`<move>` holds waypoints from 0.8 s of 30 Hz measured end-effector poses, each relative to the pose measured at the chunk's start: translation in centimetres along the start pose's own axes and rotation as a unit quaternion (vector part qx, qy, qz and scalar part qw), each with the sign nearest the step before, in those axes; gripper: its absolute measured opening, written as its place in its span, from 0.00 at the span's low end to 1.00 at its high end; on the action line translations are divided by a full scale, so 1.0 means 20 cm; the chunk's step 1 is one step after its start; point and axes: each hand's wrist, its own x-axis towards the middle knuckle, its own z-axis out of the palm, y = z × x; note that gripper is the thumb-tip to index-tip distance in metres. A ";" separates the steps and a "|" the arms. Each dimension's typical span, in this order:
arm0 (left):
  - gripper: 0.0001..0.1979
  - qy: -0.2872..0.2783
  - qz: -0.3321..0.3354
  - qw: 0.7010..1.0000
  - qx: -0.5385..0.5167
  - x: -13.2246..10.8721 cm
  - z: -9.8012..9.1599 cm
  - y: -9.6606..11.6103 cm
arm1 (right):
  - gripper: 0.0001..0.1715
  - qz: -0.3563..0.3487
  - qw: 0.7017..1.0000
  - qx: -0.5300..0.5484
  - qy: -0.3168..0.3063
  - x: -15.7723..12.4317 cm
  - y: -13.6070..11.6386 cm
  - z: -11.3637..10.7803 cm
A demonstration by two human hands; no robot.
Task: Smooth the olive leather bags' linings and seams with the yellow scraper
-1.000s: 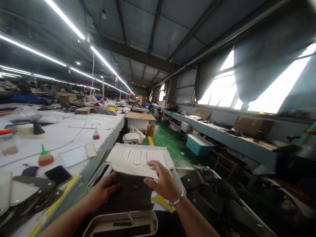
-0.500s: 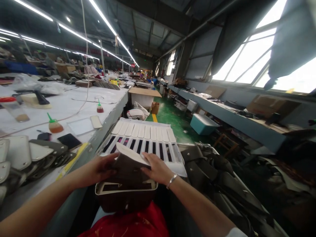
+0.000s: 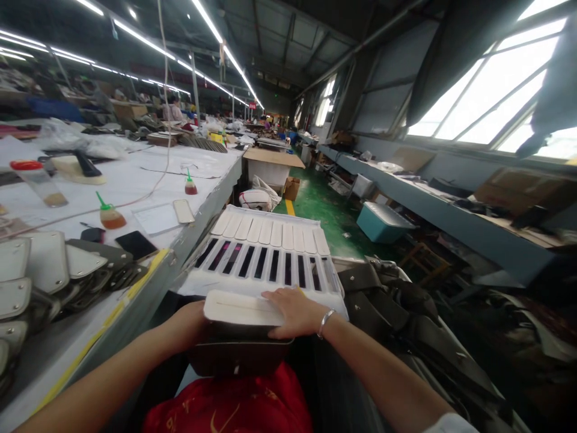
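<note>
A dark brown bag [image 3: 234, 356] rests on my lap, over red cloth. Lying across its top is a long piece with rounded ends, its pale side [image 3: 241, 308] up; I cannot tell whether it is joined to the bag. My right hand [image 3: 295, 313] grips the piece's right end, fingers over the top and thumb on the near side. At the left end, my left hand [image 3: 192, 325] is wrapped against the bag, its fingertips hidden behind the pale piece. Just beyond lies a white tray [image 3: 264, 287] with dark slots and a row of pale rounded strips [image 3: 270, 233].
Dark bags [image 3: 383, 307] fill a bin on my right. The left table [image 3: 153, 180] carries stacked pale-faced pieces [image 3: 49, 258], green-nozzled bottles [image 3: 111, 216] and a phone [image 3: 135, 243]. A teal box [image 3: 381, 224] stands on the green floor.
The pale-sided piece, tilted up over the open bag before, now lies level across the bag's top and covers the opening. My left hand has lowered to the bag's side. The view has shifted slightly.
</note>
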 end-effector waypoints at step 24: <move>0.26 0.166 -0.251 0.914 -0.272 -0.19 0.12 -0.15 | 0.42 -0.103 0.981 -0.163 0.015 0.18 -0.16 0.18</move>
